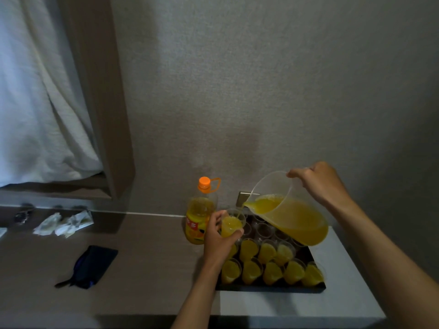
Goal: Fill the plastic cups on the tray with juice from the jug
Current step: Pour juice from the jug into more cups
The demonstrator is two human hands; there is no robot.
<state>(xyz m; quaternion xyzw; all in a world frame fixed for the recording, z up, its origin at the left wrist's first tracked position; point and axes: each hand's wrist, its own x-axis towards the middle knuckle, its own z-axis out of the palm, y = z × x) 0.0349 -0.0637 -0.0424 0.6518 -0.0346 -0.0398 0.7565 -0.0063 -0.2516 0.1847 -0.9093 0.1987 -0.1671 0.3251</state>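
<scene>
Seemingly mid-pour, a person's right hand [320, 184], at about two o'clock from the tray [268, 288], is wrapped round the handle side of a clear plastic jug [292, 217] and tips it leftward, so a thin stream of orange juice [240, 211] drops from the spout. The left hand [219, 236] is curled round one plastic cup [232, 225], lifted off the tray at its eleven o'clock corner and held right under the spout, probably to shorten the fall and avoid splashing. On the black tray, the two near rows of filled cups [268, 264] sit packed close together; behind them, at twelve o'clock, the empty cups [263, 230] wait, partly hidden under the jug, so their count is unclear. A juice bottle [202, 214] with an orange cap stands on the desk [147, 257] just left of the tray, its label partly covered by the left hand. The jug's handle itself is hidden by the fingers.
</scene>
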